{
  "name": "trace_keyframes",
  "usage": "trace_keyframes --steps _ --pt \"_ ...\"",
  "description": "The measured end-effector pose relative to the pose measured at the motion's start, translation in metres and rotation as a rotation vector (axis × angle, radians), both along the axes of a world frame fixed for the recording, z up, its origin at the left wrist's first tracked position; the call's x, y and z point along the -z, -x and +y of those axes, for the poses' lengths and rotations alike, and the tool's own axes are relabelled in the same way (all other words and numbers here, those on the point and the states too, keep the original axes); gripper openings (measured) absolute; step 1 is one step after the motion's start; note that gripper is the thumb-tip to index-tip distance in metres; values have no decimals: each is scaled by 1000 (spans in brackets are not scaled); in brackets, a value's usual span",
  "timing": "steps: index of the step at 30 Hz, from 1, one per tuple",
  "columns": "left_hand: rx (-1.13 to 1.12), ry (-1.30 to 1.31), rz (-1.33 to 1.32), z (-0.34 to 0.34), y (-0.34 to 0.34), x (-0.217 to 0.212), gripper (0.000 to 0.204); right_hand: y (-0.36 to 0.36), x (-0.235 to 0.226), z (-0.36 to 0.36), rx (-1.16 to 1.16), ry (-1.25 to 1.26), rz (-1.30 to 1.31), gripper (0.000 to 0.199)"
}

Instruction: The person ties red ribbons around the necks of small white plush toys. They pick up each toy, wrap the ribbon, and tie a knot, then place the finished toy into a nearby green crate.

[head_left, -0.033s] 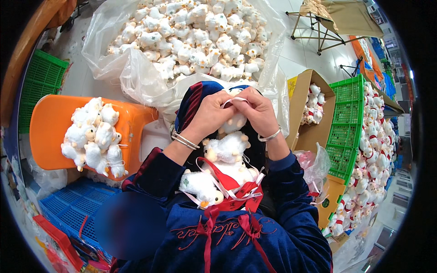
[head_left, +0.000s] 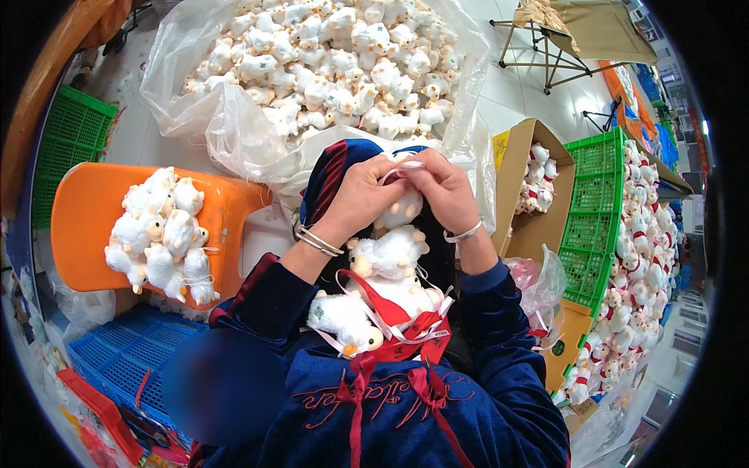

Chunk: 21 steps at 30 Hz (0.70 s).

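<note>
At twelve o'clock, I see the left hand (head_left: 363, 195) and right hand (head_left: 443, 195) pinching a thin pale ribbon (head_left: 392, 175) just above a white plush sheep (head_left: 404, 209). It looks like tying; drawing it snug would call for even tension.

Lap (head_left: 441, 261): several white plush toys (head_left: 386, 253), red strips (head_left: 426, 326) lying against them. Orange plastic seat (head_left: 78, 226), left side: small pile (head_left: 160, 234) of similar toys. Pale tiled floor (head_left: 499, 82), ahead: translucent plastic bag (head_left: 230, 117), heaped full; tan folding chair (head_left: 612, 35) standing right.
</note>
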<state>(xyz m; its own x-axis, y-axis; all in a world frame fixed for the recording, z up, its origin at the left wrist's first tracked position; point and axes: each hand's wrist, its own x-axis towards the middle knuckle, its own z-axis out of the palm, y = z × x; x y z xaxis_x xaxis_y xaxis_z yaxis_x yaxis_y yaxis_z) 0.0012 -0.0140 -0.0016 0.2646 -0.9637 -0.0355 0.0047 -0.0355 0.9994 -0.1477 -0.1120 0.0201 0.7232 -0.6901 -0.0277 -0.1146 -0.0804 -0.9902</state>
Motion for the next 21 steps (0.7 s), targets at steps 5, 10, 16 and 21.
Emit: trace_keyframes --steps 5,10,16,21 --pt "-3 -58 -76 0 0 -2 20 7 -9 -6 -6 56 98 17" --pt "-37 -41 -64 -1 6 3 13 4 9 -3 61 253 63 13" --pt "-74 98 -159 -1 1 11 11 2 6 2 247 -149 -62 8" --pt "-75 39 -188 1 -2 11 12 19 8 -11 276 -390 -96 12"
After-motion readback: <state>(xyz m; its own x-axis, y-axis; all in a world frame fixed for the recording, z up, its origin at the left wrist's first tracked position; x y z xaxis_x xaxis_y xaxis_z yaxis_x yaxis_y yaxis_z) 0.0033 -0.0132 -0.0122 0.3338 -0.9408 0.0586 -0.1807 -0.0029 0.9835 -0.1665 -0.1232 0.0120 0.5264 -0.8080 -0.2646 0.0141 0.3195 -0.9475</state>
